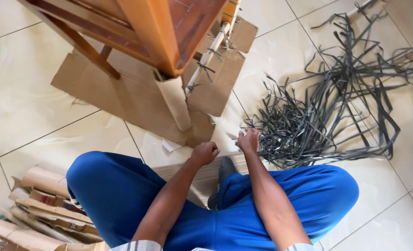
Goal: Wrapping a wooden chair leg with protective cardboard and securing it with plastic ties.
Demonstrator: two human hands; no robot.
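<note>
Overhead, head view: a person sits cross-legged on a tiled floor (39, 88), blue trousers filling the lower frame.
Left hand: the left hand (205, 152) is curled into a loose fist, fingers pressed together, just in front of the knees; whether it pinches anything cannot be told.
Right hand: the right hand (249, 139) is also curled, knuckles up, touching the near edge of the strap pile; it seems to pinch a strap end, but the grip itself is hidden.
Straps: the straps (327, 102) are flat, narrow, dark grey bands, cut to many lengths, tangled thickly by the hand and fanning out in long loops toward the floor's upper right.
Chair: a wooden chair (160, 32) of orange-brown wood stands tilted above the hands, one leg sleeved in a cardboard tube (176, 100); another leg (211, 53) is wrapped pale and tied with grey straps.
Cardboard: a flat sheet (123, 93) lies under the chair; crumpled scraps (39, 209) sit at the lower left.
Hidden: the chair's top is cut off by the frame; both palms face away; the object under the knees is unclear.
</note>
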